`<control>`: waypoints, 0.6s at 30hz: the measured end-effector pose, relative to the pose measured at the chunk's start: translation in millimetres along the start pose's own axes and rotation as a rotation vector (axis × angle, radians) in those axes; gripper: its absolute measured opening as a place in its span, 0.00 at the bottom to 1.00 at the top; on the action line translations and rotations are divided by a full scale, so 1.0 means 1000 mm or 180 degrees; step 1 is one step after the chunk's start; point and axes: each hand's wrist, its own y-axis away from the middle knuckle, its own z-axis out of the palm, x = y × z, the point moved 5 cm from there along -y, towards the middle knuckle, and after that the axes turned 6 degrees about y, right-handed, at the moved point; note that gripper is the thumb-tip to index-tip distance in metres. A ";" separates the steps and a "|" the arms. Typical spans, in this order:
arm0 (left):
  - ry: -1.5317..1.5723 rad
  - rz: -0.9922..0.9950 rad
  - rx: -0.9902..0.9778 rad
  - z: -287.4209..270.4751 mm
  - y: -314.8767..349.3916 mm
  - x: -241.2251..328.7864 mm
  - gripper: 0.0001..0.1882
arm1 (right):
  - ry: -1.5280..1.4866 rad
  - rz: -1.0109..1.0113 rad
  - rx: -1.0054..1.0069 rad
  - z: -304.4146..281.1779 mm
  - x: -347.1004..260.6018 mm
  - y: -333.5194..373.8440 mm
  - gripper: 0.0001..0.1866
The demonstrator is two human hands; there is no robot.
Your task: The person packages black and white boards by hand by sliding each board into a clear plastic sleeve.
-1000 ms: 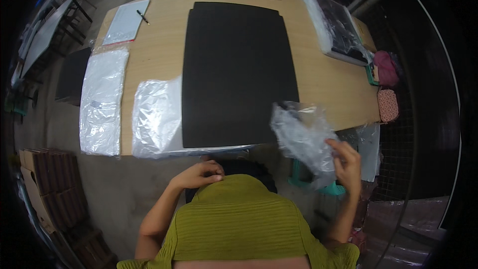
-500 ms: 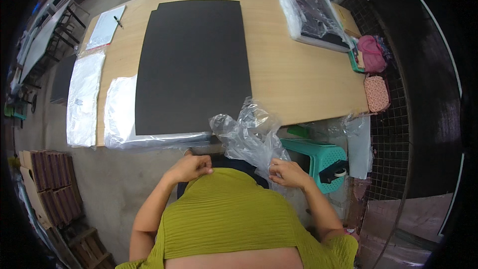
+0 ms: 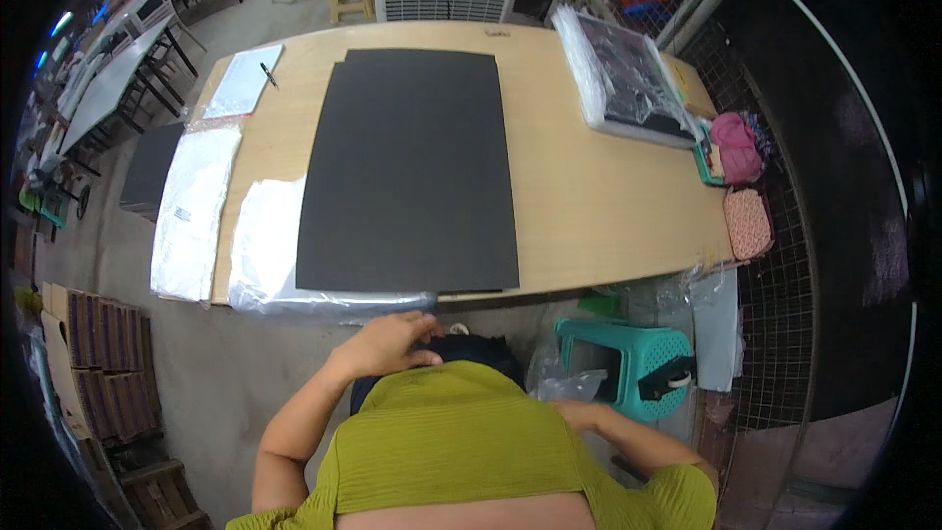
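At least two black sheets point(image 3: 407, 177) lie at twelve o'clock from the left hand point(image 3: 391, 344), thumb and fingers parted. Beside one clear bag point(image 3: 576, 386), the right hand point(image 3: 581, 414) hides its fingers; can't tell.

Matt sheets point(image 3: 407, 172), glossy plastic film point(image 3: 265, 245)

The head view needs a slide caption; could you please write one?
Black sheets overlap glossy plastic on a tan table, with the left hand near a green top.
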 end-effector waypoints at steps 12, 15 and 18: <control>0.1980 0.1765 0.0714 -0.080 -0.069 0.051 0.71 | -0.2596 -0.1460 0.4742 -0.322 -0.126 -0.021 0.11; 0.1852 0.1862 0.1131 -0.086 -0.072 0.056 0.78 | -0.2918 -0.1945 0.5005 -0.344 -0.143 -0.033 0.08; 0.0200 0.1912 0.2279 -0.106 -0.051 0.052 0.76 | -0.3066 -0.1962 0.5020 -0.355 -0.142 -0.044 0.08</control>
